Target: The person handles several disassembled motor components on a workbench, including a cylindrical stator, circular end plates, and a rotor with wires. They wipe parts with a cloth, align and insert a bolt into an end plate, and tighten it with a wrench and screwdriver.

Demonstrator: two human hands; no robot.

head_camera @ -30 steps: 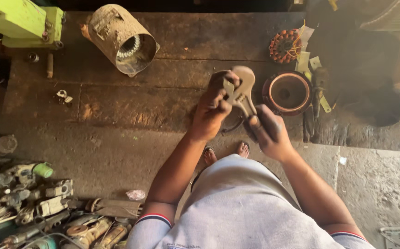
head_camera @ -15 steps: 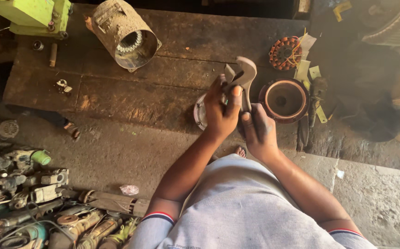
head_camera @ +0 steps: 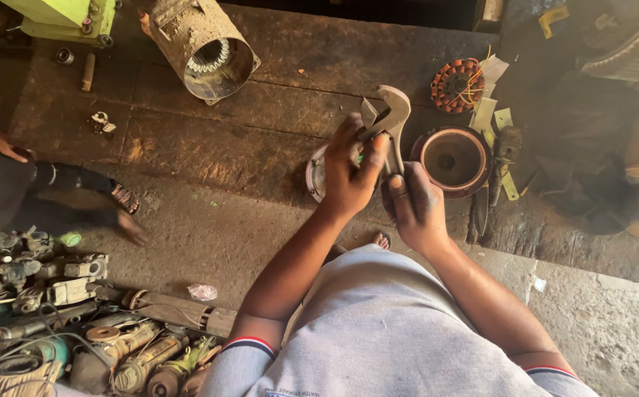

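Note:
A large adjustable wrench (head_camera: pixel 391 117) points up over a worn wooden bench (head_camera: pixel 209 147), jaws open at the top. My right hand (head_camera: pixel 416 209) grips its handle from below. My left hand (head_camera: pixel 352 170) wraps around the wrench just under the jaws, thumb across the adjusting part. Behind my left hand sits a round metal motor part (head_camera: pixel 316 173), mostly hidden. A round bowl-shaped motor end cover (head_camera: pixel 453 157) lies just right of the wrench.
A cylindrical motor housing (head_camera: pixel 203 45) lies on its side at the bench's back. A copper-wound stator (head_camera: pixel 456 84) sits upper right, pliers (head_camera: pixel 497 165) beside the cover. Another person's sandalled foot (head_camera: pixel 117 197) stands at left. Old power tools (head_camera: pixel 54 331) are heaped bottom left.
The view has shifted, so bench items sit lower and left. Both hands stay on the wrench, which is now more upright. Another person's leg has come in at left.

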